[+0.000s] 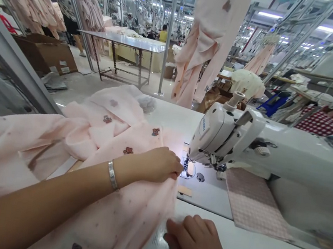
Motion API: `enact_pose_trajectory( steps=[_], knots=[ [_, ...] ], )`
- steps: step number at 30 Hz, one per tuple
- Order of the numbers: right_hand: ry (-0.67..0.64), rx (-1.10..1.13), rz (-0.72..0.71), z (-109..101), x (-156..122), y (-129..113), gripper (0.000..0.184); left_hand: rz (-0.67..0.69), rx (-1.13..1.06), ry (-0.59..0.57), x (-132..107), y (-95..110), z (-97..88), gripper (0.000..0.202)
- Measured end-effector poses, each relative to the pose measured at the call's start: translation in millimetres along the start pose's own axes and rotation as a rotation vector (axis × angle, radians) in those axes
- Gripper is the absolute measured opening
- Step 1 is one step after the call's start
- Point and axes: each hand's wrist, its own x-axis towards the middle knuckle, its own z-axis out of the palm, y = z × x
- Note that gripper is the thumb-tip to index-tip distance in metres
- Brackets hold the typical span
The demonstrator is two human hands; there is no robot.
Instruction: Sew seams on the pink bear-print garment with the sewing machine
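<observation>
Pink fabric (102, 211) printed with small bears is spread over the left of the sewing machine's bed and droops toward the front edge. My left hand (161, 165), with a silver bracelet on its wrist, lies on this fabric with fingers closed on its right edge, close beside the lit needle area. Nearer to me, my right hand (194, 244) has its fingers curled, with thumb and forefinger pinched at the same edge. The white sewing machine (216, 132) stands just right of my left hand; its presser foot is partly hidden by my fingertips.
A pink checked cloth (255, 201) lies under the machine arm. Ahead, a pink garment (211, 43) hangs down behind the table. Metal frame posts (17, 50) rise at the left, near a cardboard box (45, 52). A metal-legged table (129, 42) stands farther back.
</observation>
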Motion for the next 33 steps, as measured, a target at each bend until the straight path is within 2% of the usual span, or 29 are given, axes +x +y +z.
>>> enact_pose_trajectory(
  steps=[4, 8, 11, 14, 17, 21, 24, 27, 30, 33],
  knots=[
    [0.058, 0.027, -0.061, 6, -3, -5, 0.022, 0.001, 0.028, 0.049, 0, -1, 19.1, 0.009],
    [0.014, -0.047, -0.166, 12, 3, -11, 0.033, -0.042, 0.023, 0.106, -4, 2, 30.0, 0.007],
    [0.068, 0.019, -0.215, 9, 11, -15, 0.026, -0.068, 0.006, 0.158, -9, 4, 35.1, 0.01],
    [0.12, 0.14, -0.227, -3, 17, -12, 0.021, -0.058, -0.019, 0.179, -14, 4, 37.4, 0.011],
    [0.114, 0.127, -0.17, -12, 17, -6, 0.022, -0.055, -0.048, 0.168, -13, 1, 35.4, 0.011],
    [0.068, 0.076, -0.112, -6, 8, -1, 0.022, -0.096, -0.057, 0.119, -1, -1, 27.1, 0.013],
    [0.083, 0.053, -0.145, -1, 2, 1, 0.024, -0.147, 0.016, 0.118, 8, 9, 21.5, 0.009],
    [0.081, 0.03, -0.172, -2, -1, 5, 0.027, -0.186, 0.073, 0.069, 3, 30, 23.7, 0.006],
    [0.023, 0.002, -0.168, -6, -2, 11, 0.026, -0.198, 0.076, 0.037, -14, 48, 35.7, 0.015],
    [0.022, -0.042, -0.177, -11, 1, 19, 0.027, -0.184, 0.078, 0.119, -27, 49, 48.2, 0.034]
  ],
)
